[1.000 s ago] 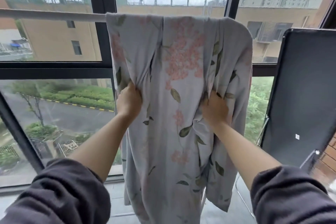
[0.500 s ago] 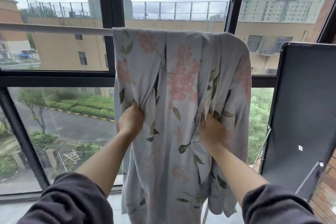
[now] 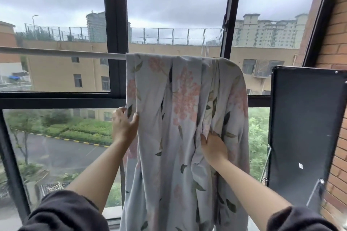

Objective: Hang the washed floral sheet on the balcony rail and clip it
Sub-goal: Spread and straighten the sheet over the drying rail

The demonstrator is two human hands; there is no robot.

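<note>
**Fingers (image 3: 120, 111) clamp the sheet's (image 3: 180, 99) edge, no clip in sight**

Head view: left hand (image 3: 124, 127) pinches the sheet's left edge, thumb in front, fingers curled behind. Right hand (image 3: 214, 148) is sunk into a gathered fold further right. Its fingers are buried in cloth, so a grip is my read, not a certainty. Sheet hangs bunched over the rail (image 3: 65, 53), front fall hanging past the frame's foot. Danger now: pull harder on one side and the cloth could slide along or off the rail, because nothing pins it.

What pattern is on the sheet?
Pink flower clusters and green leaves on pale grey-blue sheet, head view.
</note>
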